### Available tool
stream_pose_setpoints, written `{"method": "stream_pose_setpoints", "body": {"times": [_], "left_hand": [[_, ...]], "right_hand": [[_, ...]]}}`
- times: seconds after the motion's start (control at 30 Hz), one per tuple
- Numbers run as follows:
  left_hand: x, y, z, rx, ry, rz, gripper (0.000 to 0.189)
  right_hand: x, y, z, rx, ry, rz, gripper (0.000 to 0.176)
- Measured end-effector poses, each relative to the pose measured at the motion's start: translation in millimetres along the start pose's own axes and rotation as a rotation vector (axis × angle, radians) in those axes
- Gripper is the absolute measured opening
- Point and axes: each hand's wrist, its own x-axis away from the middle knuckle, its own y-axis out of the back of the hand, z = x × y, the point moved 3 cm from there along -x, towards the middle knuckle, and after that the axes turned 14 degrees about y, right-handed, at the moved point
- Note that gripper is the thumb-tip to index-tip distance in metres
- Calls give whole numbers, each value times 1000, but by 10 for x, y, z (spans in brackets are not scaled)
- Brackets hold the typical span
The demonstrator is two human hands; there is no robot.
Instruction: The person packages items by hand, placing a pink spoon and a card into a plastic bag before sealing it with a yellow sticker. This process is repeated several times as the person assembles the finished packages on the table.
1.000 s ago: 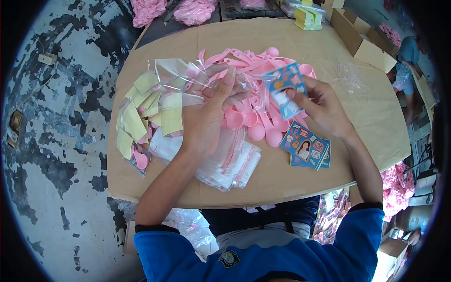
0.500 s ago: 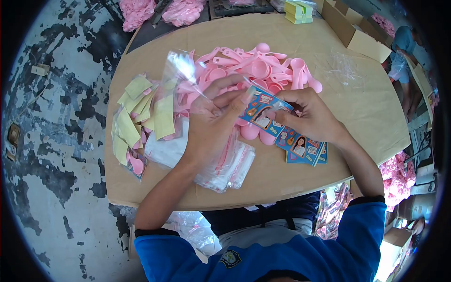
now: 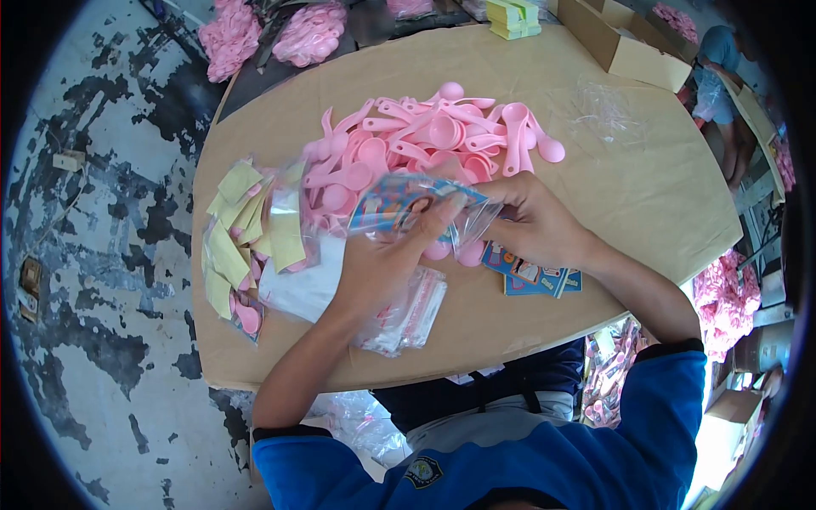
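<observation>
My left hand (image 3: 382, 259) is closed on a clear plastic bag, thumb across its front. A blue printed card (image 3: 374, 210) sits at least partly inside the bag. At the bag's right end, the fingers of my right hand (image 3: 548, 225) pinch the clear plastic edge (image 3: 478, 219). Beyond both hands lies a heap of pink measuring spoons (image 3: 442, 132). More blue printed cards (image 3: 544, 278) rest on the table below my right hand. Under my left wrist is a stack of clear plastic bags (image 3: 416, 314).
Filled bags with yellow cards and pink spoons (image 3: 242, 225) lie at the left of the cardboard-covered table (image 3: 646, 195). Thin clear plastic scraps (image 3: 608, 115), a yellow card stack (image 3: 513, 19) and an open carton (image 3: 629, 51) are farther back. Another person (image 3: 721, 76) is at far right.
The blue card has moved left, from between both hands into the clear bag. My right hand has gone from holding the card to pinching the bag's edge.
</observation>
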Motion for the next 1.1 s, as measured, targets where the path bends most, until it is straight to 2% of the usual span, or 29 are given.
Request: {"method": "stream_pose_setpoints", "body": {"times": [0.03, 0.1, 0.17, 0.27, 0.37, 0.47, 0.5, 0.6, 0.7, 0.8, 0.9, 1.0, 1.1], "left_hand": [[8, -22, -33, -18, -44, 44, 41], [13, -40, -113, 304, -90, 165, 47], [43, -4, -178, 314, -139, 237, 54], [54, -77, -177, 267, -207, 342, 53], [86, -106, -166, -201, -273, 393, 57], [88, 86, -71, 3, -346, 196, 56], [93, 128, -91, 82, -360, 143, 56], [33, 226, -305, 341, -408, 12, 54], [-46, 346, -282, 225, -418, -56, 50], [-52, 307, -229, 194, -370, -29, 49], [-38, 302, -237, 148, -362, -69, 49], [-56, 320, -220, 125, -321, -81, 50], [-59, 283, -214, 138, -325, -54, 48]], "right_hand": [[-8, -16, 8, -50, -20, -8, 17], [-33, -24, 60, -114, -14, -35, 15], [-68, -36, 170, -151, 42, -77, 12], [-98, -70, 253, -171, 62, -113, 10], [-10, -57, 207, 17, -47, 25, 17], [-63, 155, 229, 169, 104, 255, 23], [-79, 224, 271, 225, 134, 167, 26], [-145, 562, 430, 830, -309, 122, 22], [-13, 827, -9, 1038, -375, 38, 23], [7, 864, -234, 1032, -248, 28, 24], [-16, 799, -264, 992, -186, 124, 28], [-46, 661, -262, 1017, -181, -60, 39], [-176, 625, -215, 1089, -403, -73, 45]]}}
